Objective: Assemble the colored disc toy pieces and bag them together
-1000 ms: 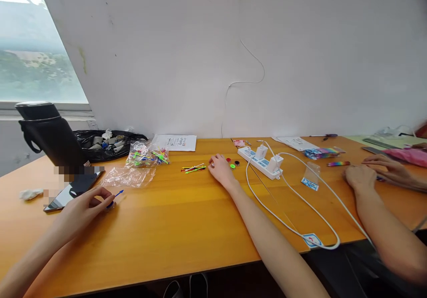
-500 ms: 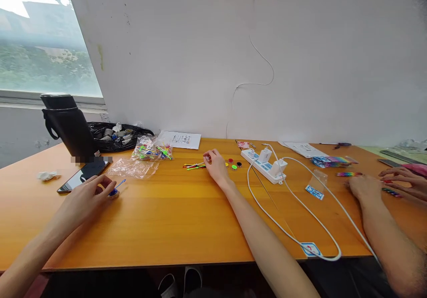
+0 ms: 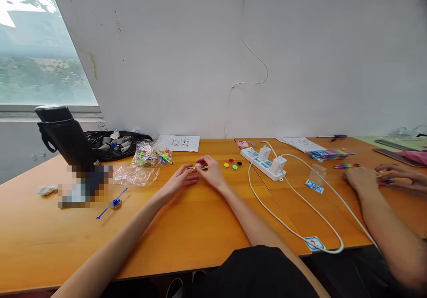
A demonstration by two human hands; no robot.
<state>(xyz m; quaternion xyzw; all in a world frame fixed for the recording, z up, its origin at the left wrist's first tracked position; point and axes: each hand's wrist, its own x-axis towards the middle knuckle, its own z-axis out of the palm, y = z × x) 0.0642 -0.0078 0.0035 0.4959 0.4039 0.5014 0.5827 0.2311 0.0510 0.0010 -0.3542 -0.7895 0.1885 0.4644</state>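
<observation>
My left hand (image 3: 180, 180) and my right hand (image 3: 210, 173) meet fingertip to fingertip at mid-table, over a few thin coloured sticks (image 3: 191, 168). The left fingers pinch one stick. The right fingertips pinch a small pale piece (image 3: 198, 165) against it. Just right of my right hand lie small coloured discs (image 3: 232, 164) in yellow, red, green and black. A blue stick with a round blue hub (image 3: 113, 202) lies alone on the table to the left, away from both hands.
A bag of coloured sticks (image 3: 151, 153), an empty clear bag (image 3: 135, 175), a black flask (image 3: 65, 135), a black rubbish bag (image 3: 113, 142) and a paper sheet (image 3: 180, 142) stand at the back left. A white power strip (image 3: 263, 162) with looping cable is at the right. A co-worker's hands (image 3: 363, 178) work at the far right.
My left hand let go of the blue stick piece, which now lies on the table, and moved right to meet my right hand at the coloured sticks. The camera shifted slightly.
</observation>
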